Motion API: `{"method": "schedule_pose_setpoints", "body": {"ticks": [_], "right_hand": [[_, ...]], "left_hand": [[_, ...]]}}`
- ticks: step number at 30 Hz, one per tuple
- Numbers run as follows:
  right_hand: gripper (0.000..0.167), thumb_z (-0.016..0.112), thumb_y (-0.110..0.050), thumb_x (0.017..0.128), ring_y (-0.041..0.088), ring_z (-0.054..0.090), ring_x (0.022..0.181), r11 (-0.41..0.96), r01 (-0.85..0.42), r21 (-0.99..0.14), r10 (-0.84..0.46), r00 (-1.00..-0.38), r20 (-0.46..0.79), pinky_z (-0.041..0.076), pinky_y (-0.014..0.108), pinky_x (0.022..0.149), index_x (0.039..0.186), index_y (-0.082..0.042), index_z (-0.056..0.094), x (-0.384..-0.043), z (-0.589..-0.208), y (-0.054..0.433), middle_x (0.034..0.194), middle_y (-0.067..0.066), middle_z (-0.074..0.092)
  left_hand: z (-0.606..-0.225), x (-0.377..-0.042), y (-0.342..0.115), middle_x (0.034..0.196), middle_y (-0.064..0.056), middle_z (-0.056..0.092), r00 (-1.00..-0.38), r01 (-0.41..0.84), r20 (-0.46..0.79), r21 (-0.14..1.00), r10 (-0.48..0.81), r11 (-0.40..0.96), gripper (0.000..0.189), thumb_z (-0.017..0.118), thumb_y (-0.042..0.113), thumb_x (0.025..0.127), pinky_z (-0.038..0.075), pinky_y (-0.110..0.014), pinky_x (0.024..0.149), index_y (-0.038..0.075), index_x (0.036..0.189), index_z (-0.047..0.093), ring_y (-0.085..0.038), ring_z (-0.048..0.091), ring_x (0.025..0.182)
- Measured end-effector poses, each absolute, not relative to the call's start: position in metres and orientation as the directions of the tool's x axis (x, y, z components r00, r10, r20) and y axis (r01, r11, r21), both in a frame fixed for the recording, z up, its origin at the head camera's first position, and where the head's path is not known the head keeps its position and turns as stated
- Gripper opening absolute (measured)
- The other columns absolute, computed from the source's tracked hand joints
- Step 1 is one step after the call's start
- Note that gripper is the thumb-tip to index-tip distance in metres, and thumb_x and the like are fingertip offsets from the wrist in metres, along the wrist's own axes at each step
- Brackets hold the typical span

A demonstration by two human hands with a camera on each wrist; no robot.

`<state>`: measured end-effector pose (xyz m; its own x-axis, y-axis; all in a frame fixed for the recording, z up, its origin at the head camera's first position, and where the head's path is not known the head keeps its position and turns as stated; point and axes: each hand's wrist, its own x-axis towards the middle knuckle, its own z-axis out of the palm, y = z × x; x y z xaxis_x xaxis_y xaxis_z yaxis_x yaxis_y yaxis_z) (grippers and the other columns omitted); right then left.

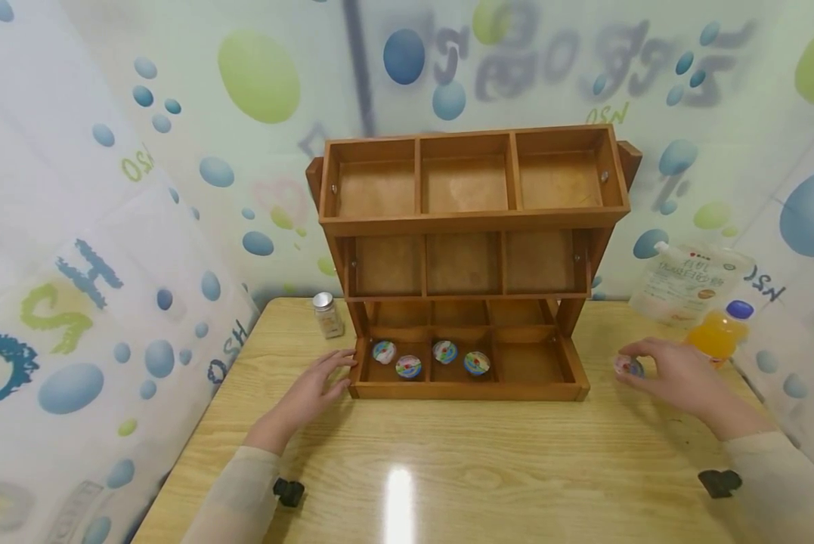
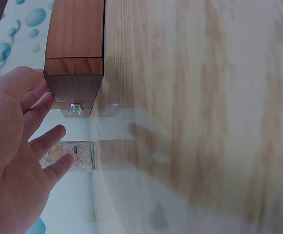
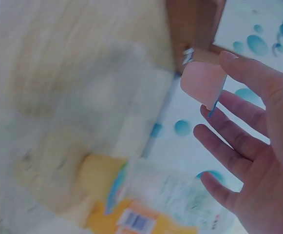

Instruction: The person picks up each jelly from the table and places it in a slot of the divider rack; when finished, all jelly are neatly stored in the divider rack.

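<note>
A three-tier wooden rack stands on the table, each tier split into three compartments. In its bottom tier, two small jelly cups lie in the left compartment and two more jelly cups in the middle one; the right compartment holds none. My left hand touches the left end of the bottom tier, its fingers loosely extended in the left wrist view. To the right of the rack, my right hand pinches a pink jelly cup with a foil lid between thumb and fingers.
A glass jar with a silver lid stands left of the rack. Behind my right hand are an orange juice bottle with a blue cap and a white spouted pouch. Patterned walls close in the table's back and sides.
</note>
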<state>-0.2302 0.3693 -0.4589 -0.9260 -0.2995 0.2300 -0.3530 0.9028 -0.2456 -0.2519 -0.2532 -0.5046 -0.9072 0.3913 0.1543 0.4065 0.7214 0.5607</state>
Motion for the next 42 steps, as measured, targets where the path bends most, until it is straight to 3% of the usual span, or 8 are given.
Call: {"method": "schedule_pose_setpoints", "body": {"ticks": [6, 14, 18, 23, 31, 42], "right_hand": [[0.046, 0.079, -0.047, 0.090, 0.038, 0.071, 0.103, 0.900, -0.365, -0.238, -0.312, -0.921, 0.232, 0.058, 0.060, 0.087, 0.117, -0.010, 0.076, -0.231, -0.441, 0.344, 0.115, 0.014, 0.076], [0.037, 0.084, -0.036, 0.087, 0.034, 0.073, 0.099, 0.864, -0.438, -0.247, -0.356, -0.880, 0.314, 0.060, 0.055, 0.083, 0.114, -0.012, 0.077, -0.238, -0.432, 0.310, 0.111, 0.010, 0.077], [0.037, 0.082, -0.038, 0.089, 0.037, 0.070, 0.104, 0.851, -0.438, -0.289, -0.356, -0.886, 0.296, 0.058, 0.057, 0.088, 0.115, -0.012, 0.077, -0.242, -0.431, 0.293, 0.113, 0.012, 0.075], [0.034, 0.082, -0.035, 0.089, 0.037, 0.070, 0.105, 0.837, -0.456, -0.303, -0.373, -0.880, 0.294, 0.058, 0.057, 0.088, 0.114, -0.012, 0.077, -0.250, -0.433, 0.275, 0.113, 0.012, 0.074], [0.036, 0.084, -0.030, 0.087, 0.025, 0.068, 0.096, 0.814, -0.465, -0.350, -0.398, -0.883, 0.249, 0.060, 0.045, 0.081, 0.117, -0.011, 0.075, -0.270, -0.443, 0.250, 0.114, 0.009, 0.071], [0.030, 0.084, -0.024, 0.089, 0.027, 0.066, 0.106, 0.761, -0.505, -0.408, -0.465, -0.862, 0.199, 0.058, 0.049, 0.092, 0.114, -0.011, 0.076, -0.294, -0.467, 0.228, 0.113, 0.005, 0.071]], "left_hand": [[-0.504, -0.251, -0.253, 0.161, -0.011, 0.046, -0.908, 0.405, 0.154, 0.565, 0.391, 0.719, 0.041, 0.062, 0.019, 0.105, 0.040, -0.063, 0.117, 0.010, 0.145, 0.057, -0.040, 0.041, 0.148], [-0.506, -0.251, -0.253, 0.161, -0.009, 0.046, -0.914, 0.389, 0.150, 0.587, 0.376, 0.710, 0.043, 0.062, 0.017, 0.105, 0.038, -0.064, 0.118, 0.012, 0.147, 0.056, -0.041, 0.040, 0.149], [-0.506, -0.251, -0.254, 0.161, -0.008, 0.045, -0.921, 0.369, 0.134, 0.599, 0.365, 0.711, 0.044, 0.062, 0.019, 0.105, 0.038, -0.063, 0.119, 0.014, 0.149, 0.055, -0.039, 0.040, 0.150], [-0.505, -0.250, -0.254, 0.161, -0.010, 0.045, -0.918, 0.376, 0.140, 0.597, 0.370, 0.708, 0.044, 0.062, 0.018, 0.105, 0.037, -0.064, 0.119, 0.014, 0.149, 0.054, -0.041, 0.040, 0.149], [-0.504, -0.249, -0.254, 0.163, -0.010, 0.043, -0.923, 0.363, 0.124, 0.597, 0.364, 0.716, 0.043, 0.061, 0.020, 0.106, 0.035, -0.064, 0.120, 0.014, 0.148, 0.055, -0.040, 0.038, 0.151], [-0.504, -0.250, -0.254, 0.163, -0.008, 0.044, -0.916, 0.380, 0.133, 0.593, 0.379, 0.709, 0.040, 0.060, 0.021, 0.106, 0.036, -0.062, 0.121, 0.013, 0.145, 0.057, -0.038, 0.039, 0.151]]}}
